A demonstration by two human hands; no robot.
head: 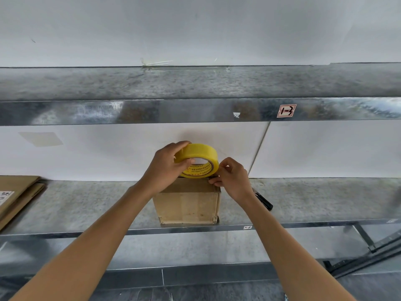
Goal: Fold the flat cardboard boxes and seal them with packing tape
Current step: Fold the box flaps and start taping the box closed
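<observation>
Cardboard box (187,200): folded, at shelf's (86,205) front edge.
Tape roll (198,159): on box top, gripped by left hand (167,168).
Right hand (233,179): fingers pinching roll's loose end.

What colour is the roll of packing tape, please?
Yellow, with a red-printed inner core; the head view shows the tape roll.

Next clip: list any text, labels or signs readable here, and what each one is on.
"1-3", as best I can tell: red-bordered sticker on the upper shelf beam.
Red print on the tape roll: too small to read.
Black characters on the white label, flat cardboard at left: cut off, unreadable.
Marks on the small tag, shelf front edge: too small.
</observation>
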